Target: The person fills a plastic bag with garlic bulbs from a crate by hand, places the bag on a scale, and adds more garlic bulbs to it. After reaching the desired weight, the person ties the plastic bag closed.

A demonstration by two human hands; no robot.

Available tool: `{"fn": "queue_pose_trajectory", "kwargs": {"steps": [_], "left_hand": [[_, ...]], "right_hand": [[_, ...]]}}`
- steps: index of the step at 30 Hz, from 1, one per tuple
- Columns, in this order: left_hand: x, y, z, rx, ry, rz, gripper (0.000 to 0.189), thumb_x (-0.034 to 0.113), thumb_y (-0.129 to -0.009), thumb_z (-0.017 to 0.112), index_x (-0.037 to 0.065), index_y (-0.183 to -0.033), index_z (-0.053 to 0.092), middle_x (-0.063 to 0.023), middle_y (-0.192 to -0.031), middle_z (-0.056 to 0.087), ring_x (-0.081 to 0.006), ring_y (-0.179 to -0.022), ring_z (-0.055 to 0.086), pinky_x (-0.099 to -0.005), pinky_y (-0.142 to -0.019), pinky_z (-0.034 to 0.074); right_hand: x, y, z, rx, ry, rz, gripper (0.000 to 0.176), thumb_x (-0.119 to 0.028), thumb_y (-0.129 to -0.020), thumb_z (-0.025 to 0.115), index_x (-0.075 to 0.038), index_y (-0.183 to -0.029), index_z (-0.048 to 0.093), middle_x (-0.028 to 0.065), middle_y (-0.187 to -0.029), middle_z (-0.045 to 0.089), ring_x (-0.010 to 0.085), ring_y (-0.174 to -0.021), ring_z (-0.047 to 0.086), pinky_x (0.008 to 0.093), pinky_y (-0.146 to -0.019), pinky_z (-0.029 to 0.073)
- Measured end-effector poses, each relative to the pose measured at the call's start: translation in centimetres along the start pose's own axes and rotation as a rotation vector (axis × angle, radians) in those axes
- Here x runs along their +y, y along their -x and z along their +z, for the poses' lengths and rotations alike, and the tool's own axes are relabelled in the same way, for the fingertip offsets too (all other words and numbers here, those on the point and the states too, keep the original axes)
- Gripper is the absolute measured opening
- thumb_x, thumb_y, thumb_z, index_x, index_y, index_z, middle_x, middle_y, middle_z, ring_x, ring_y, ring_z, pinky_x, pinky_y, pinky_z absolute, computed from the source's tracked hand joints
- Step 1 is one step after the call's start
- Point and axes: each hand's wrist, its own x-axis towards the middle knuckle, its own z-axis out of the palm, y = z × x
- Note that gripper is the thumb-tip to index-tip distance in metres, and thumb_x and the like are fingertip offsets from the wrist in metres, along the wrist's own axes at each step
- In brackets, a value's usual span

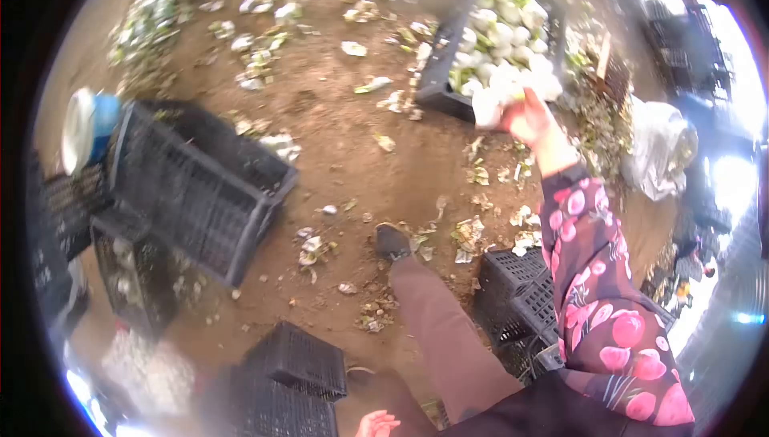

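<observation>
My right hand (529,118) reaches out at the near edge of a black plastic crate (442,88) at the upper right. Its fingers are closed around a whitish round vegetable (486,108), whose exact kind is blurred by glare. The crate is filled with similar white round vegetables (503,35), some with bits of green leaf. At the bottom edge my left hand (378,423) shows only in part, near my lap. Its visible fingers are apart, and nothing shows in them.
An empty-looking black crate (188,189) lies tilted at the left beside a blue and white bucket (92,128). More black crates (304,361) stand near my legs, with others (513,297) on my right. Leaf trimmings (260,60) litter the dirt floor. A white sack (661,149) sits at the right.
</observation>
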Motion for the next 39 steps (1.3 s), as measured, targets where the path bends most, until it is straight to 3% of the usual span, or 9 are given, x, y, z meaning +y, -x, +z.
{"fn": "queue_pose_trajectory", "kwargs": {"steps": [1,2,5,12,20,28,34,38,39], "left_hand": [[-3.0,-9.7,-7.3,-0.147,-0.149,-0.196,0.031,0.009,-0.09,0.05,-0.001,-0.12,0.052,-0.0141,-0.108,0.061,-0.0215,-0.096,0.064,-0.0282,-0.086,0.049],[-3.1,-2.9,-2.1,-0.163,-0.088,-0.168,0.031,0.009,-0.09,0.05,-0.001,-0.12,0.052,-0.0141,-0.108,0.061,-0.0215,-0.096,0.064,-0.0282,-0.086,0.049],[-7.1,12.0,2.1,-0.12,-0.09,1.009,0.021,0.014,-0.09,0.055,0.002,-0.106,0.063,-0.0087,-0.094,0.064,-0.0185,-0.087,0.058,-0.0307,-0.078,0.048],[-20.8,2.0,-14.4,-0.213,0.273,1.107,0.032,-0.004,-0.091,0.046,0.001,-0.122,0.051,-0.0066,-0.109,0.058,-0.0142,-0.1,0.059,-0.0276,-0.087,0.047],[-38.0,-9.1,-28.4,-0.109,0.806,1.184,0.025,-0.001,-0.092,0.047,0.0,-0.117,0.052,-0.0058,-0.104,0.058,-0.0138,-0.095,0.057,-0.0295,-0.088,0.048],[-43.5,-14.1,-27.9,-0.182,1.007,1.045,0.025,-0.005,-0.091,0.048,0.0,-0.115,0.053,-0.0054,-0.099,0.058,-0.0144,-0.092,0.059,-0.0276,-0.084,0.048],[-46.6,-21.6,-34.4,-0.281,1.431,1.091,0.025,-0.005,-0.091,0.049,-0.002,-0.115,0.054,-0.0087,-0.101,0.06,-0.0157,-0.091,0.061,-0.0274,-0.082,0.05],[-51.3,-28.2,-33.7,-0.209,1.637,0.955,0.024,-0.003,-0.092,0.049,-0.003,-0.116,0.053,-0.0096,-0.102,0.06,-0.0168,-0.092,0.061,-0.0279,-0.084,0.05],[-52.5,-24.0,-39.0,-0.049,1.338,0.817,0.024,0.013,-0.09,0.054,0.002,-0.11,0.062,-0.0087,-0.101,0.064,-0.0197,-0.093,0.059,-0.0323,-0.082,0.048]], "right_hand": [[2.5,0.5,-0.6,-0.263,-0.057,-0.003,0.032,-0.026,-0.093,0.058,-0.009,-0.12,0.055,0.0088,-0.112,0.063,0.0234,-0.105,0.061,0.0426,-0.094,0.048],[5.1,2.0,0.8,-0.091,-0.035,0.138,0.032,-0.024,-0.093,0.056,-0.008,-0.121,0.054,0.0087,-0.116,0.062,0.0235,-0.106,0.06,0.0419,-0.096,0.046],[15.1,7.5,5.7,-0.152,0.102,0.32,0.053,-0.03,-0.082,0.069,-0.004,-0.126,0.051,0.015,-0.124,0.056,0.0314,-0.117,0.054,0.0508,-0.101,0.043],[37.7,30.2,25.9,-0.716,0.382,0.659,0.064,-0.035,-0.074,0.077,-0.011,-0.125,0.048,0.0142,-0.125,0.057,0.0362,-0.117,0.053,0.0559,-0.09,0.05],[61.7,56.5,43.9,-1.046,0.761,0.937,0.064,-0.017,-0.068,0.078,0.003,-0.123,0.051,0.0162,-0.128,0.055,0.024,-0.114,0.057,0.0361,-0.099,0.044],[83.6,70.9,53.4,-2.19,0.988,-0.052,0.045,-0.014,-0.061,0.079,-0.005,-0.102,0.063,0.0113,-0.103,0.065,0.035,-0.123,0.049,0.0415,-0.101,0.041],[102.4,78.8,51.8,-2.487,0.925,-0.236,0.046,-0.007,-0.059,0.078,-0.008,-0.102,0.062,0.0086,-0.108,0.064,0.0369,-0.126,0.046,0.0475,-0.103,0.036],[108.8,77.0,49.9,-2.677,1.279,-0.685,0.05,-0.006,-0.058,0.078,-0.01,-0.106,0.062,0.0076,-0.127,0.056,0.0346,-0.136,0.035,0.0526,-0.11,0.028],[109.5,76.7,49.7,-2.692,1.317,-0.746,0.053,-0.006,-0.058,0.078,-0.011,-0.109,0.062,0.0074,-0.132,0.053,0.0338,-0.139,0.031,0.0539,-0.112,0.026]]}}
